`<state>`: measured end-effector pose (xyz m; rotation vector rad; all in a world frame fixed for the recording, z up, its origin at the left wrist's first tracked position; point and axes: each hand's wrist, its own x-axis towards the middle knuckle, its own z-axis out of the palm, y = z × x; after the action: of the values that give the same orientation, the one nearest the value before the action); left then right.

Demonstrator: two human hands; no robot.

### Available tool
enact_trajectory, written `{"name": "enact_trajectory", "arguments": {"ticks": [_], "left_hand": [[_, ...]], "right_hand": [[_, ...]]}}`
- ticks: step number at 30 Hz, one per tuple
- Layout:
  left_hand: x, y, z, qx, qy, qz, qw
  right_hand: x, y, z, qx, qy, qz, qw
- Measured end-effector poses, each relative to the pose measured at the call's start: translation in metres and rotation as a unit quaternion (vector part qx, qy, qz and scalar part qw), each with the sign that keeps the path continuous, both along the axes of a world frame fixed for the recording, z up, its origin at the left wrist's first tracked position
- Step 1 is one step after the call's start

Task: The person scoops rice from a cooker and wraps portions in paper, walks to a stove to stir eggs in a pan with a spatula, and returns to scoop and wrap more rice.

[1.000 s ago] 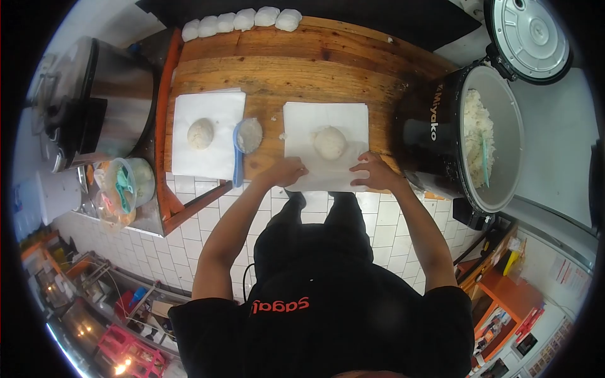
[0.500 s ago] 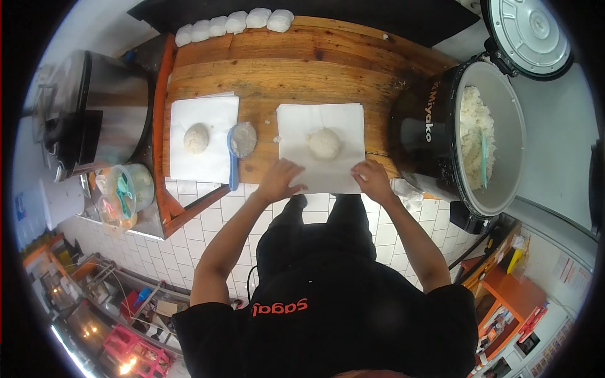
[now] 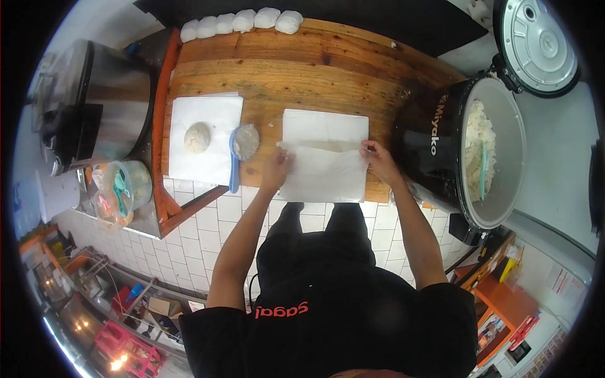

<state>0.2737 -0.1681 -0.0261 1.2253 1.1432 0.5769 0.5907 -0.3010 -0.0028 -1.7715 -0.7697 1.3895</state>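
A sheet of white wrapping paper (image 3: 324, 167) lies folded over on a stack of paper (image 3: 326, 123), its near part brought up over the mound of rice, which is now hidden. My left hand (image 3: 277, 169) is closed on the sheet's left corner. At the right corner, my right hand (image 3: 380, 159) pinches the same sheet. To the left, another paper stack (image 3: 205, 160) carries a rounded mound of rice (image 3: 197, 137). Beside it rests a blue-handled scoop (image 3: 244, 142), with grains stuck in its bowl.
Several wrapped white packets (image 3: 244, 21) line the back edge of the wooden table (image 3: 315, 60). A large black rice cooker (image 3: 435, 138) stands open at right, holding rice and a light-blue utensil (image 3: 483, 170). At left are a steel cooker (image 3: 116, 104) and plastic tubs (image 3: 140, 183).
Both hands have moved away from my body, lifting the near edge of the sheet and folding it over the rice mound. The view has shifted slightly.
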Motion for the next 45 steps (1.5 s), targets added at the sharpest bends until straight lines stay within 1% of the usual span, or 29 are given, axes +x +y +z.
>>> {"name": "enact_trajectory", "arguments": {"ticks": [2,4,5,7,8,10,11,12,13,14,15,16,17,19,22,25,27,28,30,32,33,34,35,37,39,42,43,45], "left_hand": [[-0.003,-0.004,-0.006,0.062,0.041,-0.004,0.997],[-0.003,-0.005,-0.002,0.114,0.083,0.003,0.990],[-0.004,-0.005,0.000,0.090,0.098,0.011,0.991],[-0.005,-0.003,0.001,0.043,0.127,0.025,0.991],[-0.005,-0.003,0.002,0.069,0.147,0.025,0.986],[-0.005,-0.005,0.005,0.119,0.188,0.025,0.975],[-0.005,-0.007,0.008,0.119,0.180,0.044,0.975],[-0.004,-0.010,0.011,0.119,0.171,0.065,0.976],[-0.004,-0.013,0.016,0.119,0.163,0.086,0.976],[-0.006,-0.017,0.023,0.123,0.164,0.070,0.976],[-0.010,-0.023,0.033,0.127,0.165,0.054,0.977],[-0.013,-0.026,0.038,0.131,0.167,0.036,0.977],[-0.016,-0.026,0.036,0.108,0.156,0.012,0.982],[-0.027,-0.024,0.033,0.063,0.133,-0.033,0.989],[-0.033,-0.010,0.043,-0.043,0.009,-0.091,0.995],[-0.013,0.004,0.019,-0.004,-0.122,-0.043,0.992],[0.016,0.024,-0.002,0.122,-0.039,-0.015,0.992],[0.032,0.037,0.003,0.178,-0.022,-0.021,0.984],[0.053,0.063,0.033,0.289,0.015,-0.032,0.957],[0.051,0.077,0.061,0.244,0.005,-0.108,0.964],[0.051,0.081,0.073,0.221,0.000,-0.146,0.964],[0.045,0.084,0.081,0.235,0.021,-0.208,0.949],[0.032,0.084,0.087,0.246,0.042,-0.273,0.929],[0.020,0.078,0.104,0.256,0.099,-0.384,0.881],[0.019,0.077,0.124,0.262,0.171,-0.469,0.826],[0.037,0.062,0.133,0.484,0.199,-0.467,0.713],[0.048,0.047,0.117,0.536,0.214,-0.431,0.694],[0.057,0.031,0.097,0.540,0.261,-0.479,0.641]], "right_hand": [[-0.004,-0.013,-0.008,0.075,-0.019,0.070,0.995],[0.002,-0.012,0.010,-0.033,-0.124,0.164,0.978],[0.004,-0.013,0.023,-0.087,-0.175,0.207,0.959],[-0.001,-0.004,0.056,-0.152,-0.103,0.099,0.978],[-0.006,0.000,0.065,-0.182,-0.066,0.044,0.980],[-0.024,-0.011,0.058,-0.088,-0.222,-0.061,0.969],[-0.036,-0.020,0.053,-0.039,-0.296,-0.112,0.948],[-0.052,-0.026,0.047,-0.009,-0.374,-0.126,0.919],[-0.075,-0.026,0.044,0.040,-0.383,-0.110,0.916],[-0.098,-0.026,0.042,0.087,-0.392,-0.092,0.911],[-0.115,-0.021,0.044,0.180,-0.383,0.029,0.906],[-0.137,-0.002,0.066,0.201,-0.416,0.080,0.883],[-0.144,0.010,0.063,0.177,-0.458,0.131,0.861],[-0.145,0.030,0.057,0.164,-0.465,0.140,0.859],[-0.135,0.045,0.054,0.154,-0.445,0.174,0.865],[-0.119,0.049,0.052,0.133,-0.389,0.221,0.884],[-0.101,0.057,0.044,0.115,-0.330,0.253,0.902],[-0.089,0.064,0.045,0.107,-0.323,0.239,0.909],[-0.072,0.084,0.046,0.095,-0.305,0.211,0.924],[-0.070,0.102,0.072,0.093,-0.456,0.227,0.856],[-0.065,0.108,0.076,0.096,-0.491,0.256,0.827],[-0.059,0.115,0.080,0.101,-0.525,0.282,0.797],[-0.049,0.117,0.080,0.109,-0.520,0.330,0.781],[-0.047,0.116,0.087,0.051,-0.483,0.425,0.764],[-0.054,0.120,0.099,-0.072,-0.418,0.513,0.747],[-0.069,0.078,0.075,0.052,-0.502,0.461,0.730],[-0.073,0.065,0.069,0.094,-0.511,0.424,0.742],[-0.077,0.042,0.057,0.177,-0.523,0.346,0.758]]}}
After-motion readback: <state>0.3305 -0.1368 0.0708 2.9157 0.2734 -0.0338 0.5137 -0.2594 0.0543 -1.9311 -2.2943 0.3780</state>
